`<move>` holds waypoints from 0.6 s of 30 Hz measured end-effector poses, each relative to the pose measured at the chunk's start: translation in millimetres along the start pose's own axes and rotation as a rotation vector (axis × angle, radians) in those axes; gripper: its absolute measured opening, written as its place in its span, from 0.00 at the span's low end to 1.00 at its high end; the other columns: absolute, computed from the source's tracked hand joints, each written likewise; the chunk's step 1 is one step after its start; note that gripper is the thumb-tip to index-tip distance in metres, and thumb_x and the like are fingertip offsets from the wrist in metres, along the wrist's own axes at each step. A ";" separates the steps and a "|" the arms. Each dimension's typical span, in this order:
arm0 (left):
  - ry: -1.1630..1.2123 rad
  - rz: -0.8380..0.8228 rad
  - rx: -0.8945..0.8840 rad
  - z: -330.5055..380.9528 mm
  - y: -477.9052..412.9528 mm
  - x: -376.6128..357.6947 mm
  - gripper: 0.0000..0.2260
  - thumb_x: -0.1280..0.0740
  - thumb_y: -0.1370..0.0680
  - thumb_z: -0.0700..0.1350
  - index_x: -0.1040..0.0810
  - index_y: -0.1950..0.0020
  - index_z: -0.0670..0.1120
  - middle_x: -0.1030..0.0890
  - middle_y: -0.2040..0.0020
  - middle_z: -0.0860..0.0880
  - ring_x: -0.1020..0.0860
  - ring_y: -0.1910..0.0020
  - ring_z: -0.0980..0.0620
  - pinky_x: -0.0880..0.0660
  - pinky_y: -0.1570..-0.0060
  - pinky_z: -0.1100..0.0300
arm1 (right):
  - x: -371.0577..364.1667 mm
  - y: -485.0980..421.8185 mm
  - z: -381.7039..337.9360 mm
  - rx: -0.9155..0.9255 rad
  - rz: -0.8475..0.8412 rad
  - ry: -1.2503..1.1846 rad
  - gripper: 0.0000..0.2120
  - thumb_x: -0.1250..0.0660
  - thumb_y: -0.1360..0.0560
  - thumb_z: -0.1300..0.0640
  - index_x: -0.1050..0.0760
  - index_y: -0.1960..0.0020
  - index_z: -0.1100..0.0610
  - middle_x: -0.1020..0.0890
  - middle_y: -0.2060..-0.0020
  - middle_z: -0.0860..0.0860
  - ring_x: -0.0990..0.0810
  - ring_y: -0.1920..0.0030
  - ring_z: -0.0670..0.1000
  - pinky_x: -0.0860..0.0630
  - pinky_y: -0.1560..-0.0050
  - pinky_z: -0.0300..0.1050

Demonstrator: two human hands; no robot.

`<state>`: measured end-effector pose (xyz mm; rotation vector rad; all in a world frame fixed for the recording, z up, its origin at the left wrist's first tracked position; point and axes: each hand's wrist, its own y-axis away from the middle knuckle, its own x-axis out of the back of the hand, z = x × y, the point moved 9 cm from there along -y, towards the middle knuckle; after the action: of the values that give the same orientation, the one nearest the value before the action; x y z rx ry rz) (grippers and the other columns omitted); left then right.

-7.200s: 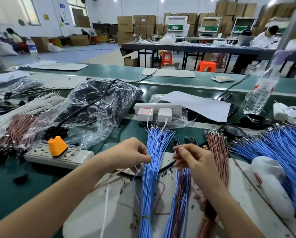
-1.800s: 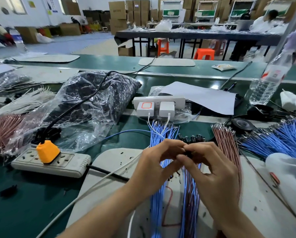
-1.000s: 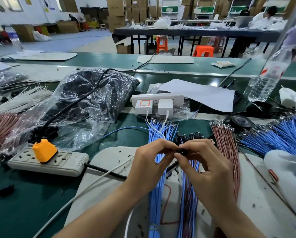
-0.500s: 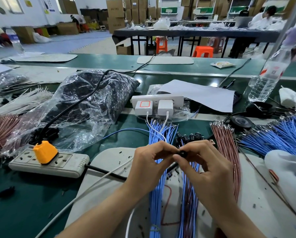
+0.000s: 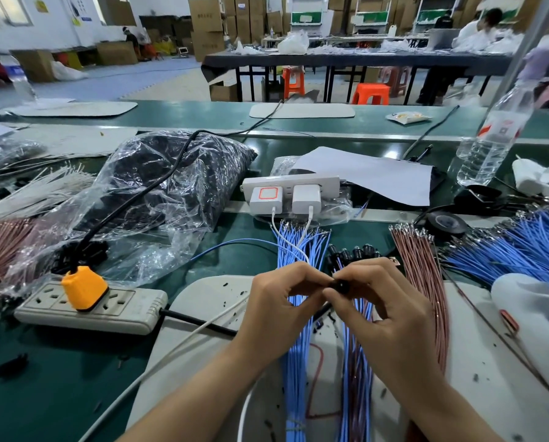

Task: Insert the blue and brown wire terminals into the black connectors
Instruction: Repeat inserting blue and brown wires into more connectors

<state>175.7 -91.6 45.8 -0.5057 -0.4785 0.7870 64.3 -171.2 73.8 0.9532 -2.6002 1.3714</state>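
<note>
My right hand [image 5: 385,311] pinches a small black connector [image 5: 341,286] at mid-table. My left hand [image 5: 279,304] meets it from the left, fingertips pinched on a blue wire [image 5: 235,243] that loops away to the left; its terminal end is hidden by my fingers. Under both hands lies a bundle of blue wires [image 5: 294,352]. Beside it is a bundle of finished blue-and-brown wires [image 5: 356,371] with black connectors [image 5: 351,252] at its far end. A brown wire bundle [image 5: 423,282] lies to the right.
A power strip with an orange plug [image 5: 85,301] lies at left, a plastic bag of black parts [image 5: 158,193] behind it. A white strip with two chargers [image 5: 290,194] sits ahead. More blue wires [image 5: 528,247] and a white object [image 5: 531,311] are at right, a water bottle [image 5: 490,145] behind.
Over the last seconds my hands came together on the connector, the left having drawn one blue wire from the bundle. In the last half second they barely moved.
</note>
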 end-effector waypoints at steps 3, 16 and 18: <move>0.003 -0.015 0.004 0.9 0.2 -1.3 0.06 0.28 0.28 0.41 0.21 0.54 0.50 0.18 0.61 0.57 0.18 0.61 0.60 0.23 0.57 0.67 | -1.9 -0.1 2.4 -0.021 -0.005 -0.018 0.07 0.29 0.30 0.59 0.21 0.55 0.62 0.21 0.59 0.50 0.20 0.59 0.47 0.21 0.60 0.44; 0.046 -0.053 0.031 -2.2 0.6 -5.5 0.08 0.30 0.28 0.38 0.23 0.56 0.52 0.18 0.59 0.51 0.17 0.60 0.54 0.21 0.55 0.60 | 1.9 1.0 -11.1 0.063 0.008 0.083 0.05 0.28 0.32 0.64 0.19 0.57 0.64 0.20 0.60 0.53 0.20 0.60 0.46 0.22 0.59 0.40; 0.042 -0.068 0.017 -1.4 0.1 -6.8 0.09 0.30 0.28 0.39 0.23 0.56 0.53 0.19 0.60 0.53 0.18 0.60 0.55 0.21 0.56 0.61 | 3.5 1.7 -13.2 0.079 0.019 0.097 0.04 0.27 0.32 0.64 0.19 0.57 0.64 0.20 0.61 0.53 0.21 0.60 0.45 0.22 0.59 0.40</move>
<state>172.3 -97.1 43.2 -0.4867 -0.4474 0.7139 57.6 -162.2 81.7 0.8503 -2.5080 1.4953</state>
